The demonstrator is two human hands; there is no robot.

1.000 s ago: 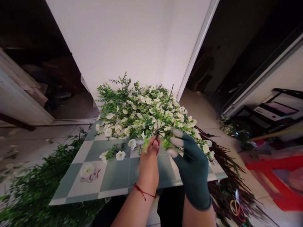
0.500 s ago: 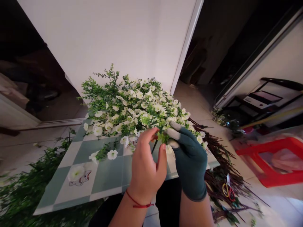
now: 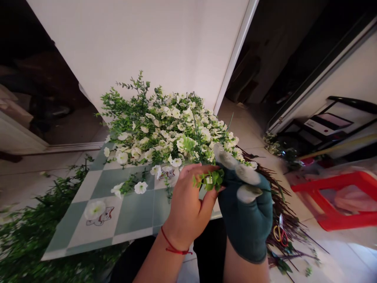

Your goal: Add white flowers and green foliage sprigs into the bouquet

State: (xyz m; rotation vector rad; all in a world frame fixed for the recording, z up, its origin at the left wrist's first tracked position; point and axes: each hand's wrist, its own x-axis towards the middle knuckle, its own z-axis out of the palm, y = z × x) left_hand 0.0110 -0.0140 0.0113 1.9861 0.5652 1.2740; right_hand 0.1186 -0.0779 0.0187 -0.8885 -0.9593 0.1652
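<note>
My bare left hand point(image 3: 188, 198), with a red string on the wrist, pinches a small green leafy sprig point(image 3: 209, 179). Against it on the right, my right hand point(image 3: 246, 204) wears a dark green glove with grey fingertips; its fingers are curled round thin green stems that stick up above them. Just beyond both hands lies a big heap of white artificial flowers point(image 3: 176, 114) with green leaves. Nearer on the left of the table, a small cut piece with white blooms point(image 3: 140, 187) and a single loose white flower point(image 3: 94, 210) lie flat.
The checked green and white table point(image 3: 132, 220) stands against a white wall. Greenery point(image 3: 26, 236) fills the floor at left. On the right floor are brown stems, scissors point(image 3: 280, 232) and a red plastic stool point(image 3: 330, 220).
My right hand has turned and its fingers have curled in round the stems. The sprig and both hands have shifted slightly to the right. More stems now stand up above the hands.
</note>
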